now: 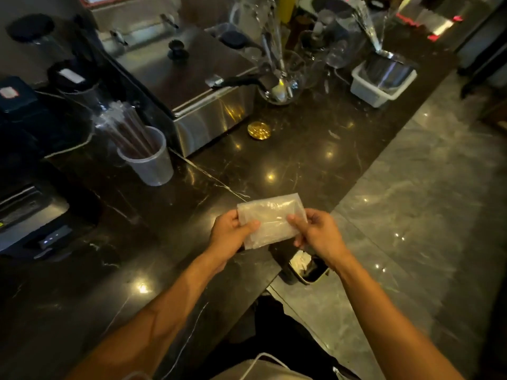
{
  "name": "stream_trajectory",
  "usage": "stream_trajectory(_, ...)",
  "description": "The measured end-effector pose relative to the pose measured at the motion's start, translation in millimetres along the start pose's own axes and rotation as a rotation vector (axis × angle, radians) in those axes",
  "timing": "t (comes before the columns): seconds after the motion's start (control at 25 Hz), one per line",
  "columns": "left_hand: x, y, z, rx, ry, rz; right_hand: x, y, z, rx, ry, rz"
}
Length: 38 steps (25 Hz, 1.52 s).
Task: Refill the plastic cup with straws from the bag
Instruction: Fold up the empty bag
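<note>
Held flat between left hand (233, 231) and right hand (318, 231), the folded bag (270, 219) seems emptied; straws (129, 130) are seen in the plastic cup (149, 160) far left, so disposal is likely called for.

The plastic cup (149, 160) stands on the tabletop (274, 160) at the left, with straws (129, 133) in it. Behind and right of it sits a metal box (192, 86). The bag (270, 219) is held above the tabletop's near edge, between the left hand (230, 234) and right hand (318, 231).
</note>
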State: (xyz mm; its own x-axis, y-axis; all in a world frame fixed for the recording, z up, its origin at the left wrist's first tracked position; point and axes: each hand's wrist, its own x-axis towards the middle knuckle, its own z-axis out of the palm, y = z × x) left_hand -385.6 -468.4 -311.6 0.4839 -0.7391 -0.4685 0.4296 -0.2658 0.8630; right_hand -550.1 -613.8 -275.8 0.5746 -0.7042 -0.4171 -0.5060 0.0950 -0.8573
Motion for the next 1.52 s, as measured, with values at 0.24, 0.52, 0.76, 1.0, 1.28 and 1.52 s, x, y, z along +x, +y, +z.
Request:
stream_trajectory(0.24, 7, -8, 72, 0.088, -0.068, -0.011, -32, 47, -56, 0.407, 0.123, 0.154)
stream_trajectory(0.52, 32, -50, 192, 0.142, -0.149, -0.197, -16, 132, -165, 0.541, 0.22, 0.258)
stream_trajectory(0.76, 114, -160, 287, 0.241, 0.079, -0.394, 56, 255, -237, 0.433, 0.236, 0.408)
stream_trajectory(1.0, 200, -302, 311, 0.338, 0.173, -0.57, 145, 405, -221, 0.288, 0.199, 0.604)
stream_trajectory(1.28, 266, -420, 293, 0.305, 0.209, -0.683, 217, 522, -188, 0.217, 0.189, 0.702)
stream_trajectory(1.52, 289, -441, 289, 0.587, 0.127, -0.591, 237, 542, -174, 0.088, 0.15, 0.691)
